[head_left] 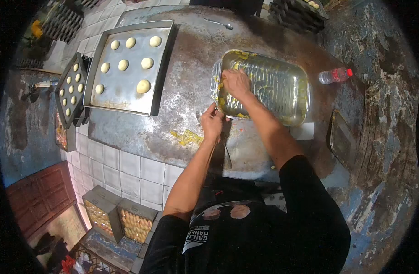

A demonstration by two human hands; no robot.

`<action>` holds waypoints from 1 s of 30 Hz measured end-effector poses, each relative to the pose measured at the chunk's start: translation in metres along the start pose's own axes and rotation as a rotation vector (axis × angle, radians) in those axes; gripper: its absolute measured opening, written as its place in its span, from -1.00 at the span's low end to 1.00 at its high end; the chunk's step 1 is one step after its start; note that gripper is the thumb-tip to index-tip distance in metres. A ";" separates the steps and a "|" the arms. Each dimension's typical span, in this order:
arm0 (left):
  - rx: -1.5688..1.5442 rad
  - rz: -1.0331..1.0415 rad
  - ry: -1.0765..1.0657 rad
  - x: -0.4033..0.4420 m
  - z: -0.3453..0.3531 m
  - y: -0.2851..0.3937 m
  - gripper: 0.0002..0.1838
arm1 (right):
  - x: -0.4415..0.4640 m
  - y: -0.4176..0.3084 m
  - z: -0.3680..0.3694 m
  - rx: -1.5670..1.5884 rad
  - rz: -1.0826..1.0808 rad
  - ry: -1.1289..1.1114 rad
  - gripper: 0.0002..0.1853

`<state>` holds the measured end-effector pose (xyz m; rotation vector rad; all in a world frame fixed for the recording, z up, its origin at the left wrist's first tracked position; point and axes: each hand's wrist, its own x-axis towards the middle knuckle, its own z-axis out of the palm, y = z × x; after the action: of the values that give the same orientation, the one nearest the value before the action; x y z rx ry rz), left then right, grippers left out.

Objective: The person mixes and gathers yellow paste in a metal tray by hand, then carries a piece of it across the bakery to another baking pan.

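Note:
A clear rectangular tray (278, 86) with a ribbed bottom lies on the worktable, yellow food residue stuck along its rim and walls. My left hand (212, 123) is closed at the tray's near left corner, its fingers on the edge. Inside the tray at the left end is my right hand (237, 84), fingers curled down by the wall among yellow scraps. Whatever is between those fingers is hidden. Yellow crumbs (186, 137) are scattered on the table left of my left hand. A thin dark-handled utensil (227, 155) lies just below the tray.
A square metal baking pan (127, 98) with several round dough balls stands at the left, beside a darker pan (70, 102) of smaller ones. A spoon (221, 23) lies at the far edge. A red-capped bottle (335, 76) and a flat dark tray (343, 141) are at the right.

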<state>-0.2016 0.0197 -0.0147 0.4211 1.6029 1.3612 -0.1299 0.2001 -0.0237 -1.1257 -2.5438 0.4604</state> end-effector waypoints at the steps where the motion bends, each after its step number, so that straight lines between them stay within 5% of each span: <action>1: -0.042 -0.009 -0.002 -0.003 0.002 0.002 -0.51 | -0.002 0.000 0.000 0.066 -0.010 -0.017 -0.83; 9: -0.151 -0.033 0.025 -0.004 0.006 -0.006 -0.50 | -0.022 -0.001 0.014 0.360 0.188 0.032 -0.72; 12: -0.203 -0.044 0.027 -0.005 0.006 -0.003 -0.52 | -0.024 -0.012 0.011 0.625 0.457 0.050 -0.72; 14: -0.238 -0.053 0.039 -0.006 0.008 -0.001 -0.52 | -0.019 -0.020 -0.012 1.148 0.847 -0.132 -0.74; 17: -0.116 -0.080 0.033 -0.011 0.007 0.013 -0.49 | -0.001 -0.021 -0.017 1.060 0.996 -0.236 -0.82; 26: -0.135 -0.059 0.038 -0.014 0.006 0.018 -0.48 | 0.032 -0.005 -0.003 1.114 1.064 -0.446 -0.92; 30: -0.180 -0.065 0.077 -0.009 0.010 0.008 -0.47 | 0.028 -0.009 -0.008 1.152 1.058 -0.359 -0.95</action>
<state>-0.1916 0.0215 -0.0029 0.2086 1.5264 1.4728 -0.1504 0.2163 -0.0082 -1.7410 -1.1104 2.1083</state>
